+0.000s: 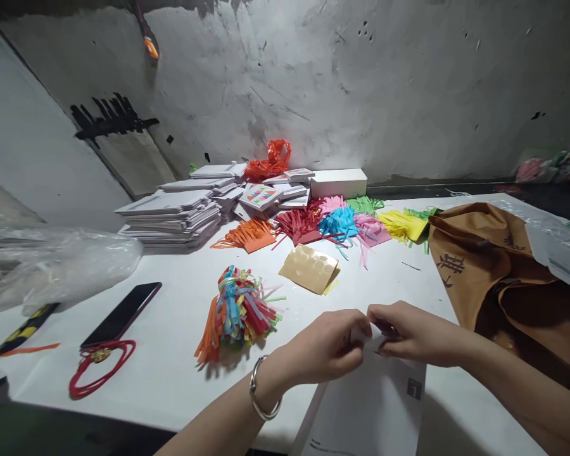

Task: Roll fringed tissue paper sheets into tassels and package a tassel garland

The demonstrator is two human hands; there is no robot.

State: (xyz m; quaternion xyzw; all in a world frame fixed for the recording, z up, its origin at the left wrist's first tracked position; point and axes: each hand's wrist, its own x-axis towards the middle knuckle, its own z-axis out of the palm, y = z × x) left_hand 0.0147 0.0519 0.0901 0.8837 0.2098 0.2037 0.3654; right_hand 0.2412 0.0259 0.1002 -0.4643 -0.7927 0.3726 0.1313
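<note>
My left hand, with a silver bangle on its wrist, pinches the top end of a white paper envelope or bag near the front edge of the table. Close beside it, my right hand grips the same end with curled fingers. The white piece hangs down toward me and bears a small dark square mark at its right side. To the left of my hands lies a multicoloured bundle of paper strips. A gold sticker sheet rests just beyond my hands.
White envelope stacks, a white box and a red plastic bag stand at the back. Fringed coloured paper lies before them. A phone and clear plastic are left, a brown cloth right.
</note>
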